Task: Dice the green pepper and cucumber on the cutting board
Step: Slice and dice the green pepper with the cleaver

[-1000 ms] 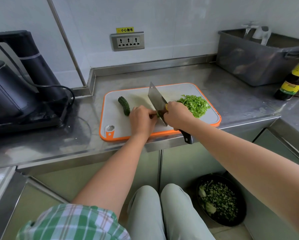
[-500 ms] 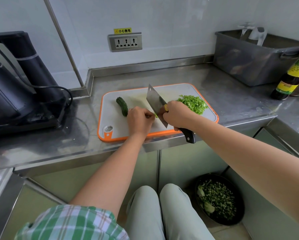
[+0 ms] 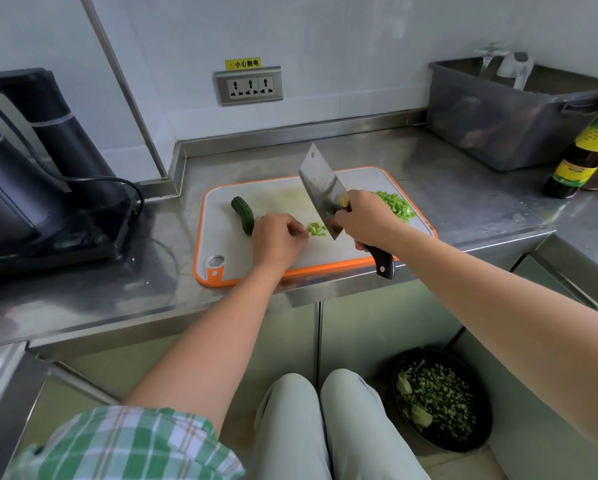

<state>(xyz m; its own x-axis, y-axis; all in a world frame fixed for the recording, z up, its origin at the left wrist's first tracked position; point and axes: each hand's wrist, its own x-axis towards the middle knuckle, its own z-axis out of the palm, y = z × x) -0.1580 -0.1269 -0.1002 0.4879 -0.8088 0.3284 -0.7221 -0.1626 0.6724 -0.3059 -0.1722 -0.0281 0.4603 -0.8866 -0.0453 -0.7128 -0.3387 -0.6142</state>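
Steel tabletop (image 3: 446, 188): carries the white plastic cutting board with orange rim (image 3: 228, 244), set near the front edge.
Dark green cucumber piece (image 3: 242, 210): lies on the board's left part, uncut, just beside the left hand.
Diced green pepper pile (image 3: 396, 206): heaped at the board's far right corner, partly behind the right hand.
Small cut green pieces (image 3: 316, 229): on the board between the two hands, at the blade's lower corner.
Left hand (image 3: 278, 237): rests on the board, fingers curled under; whether they pinch anything cannot be told.
Right hand (image 3: 366, 218): wrapped round the broad steel cleaver with black handle (image 3: 320, 183); blade raised and tilted, tip pointing away, lower corner apparently just above the board.
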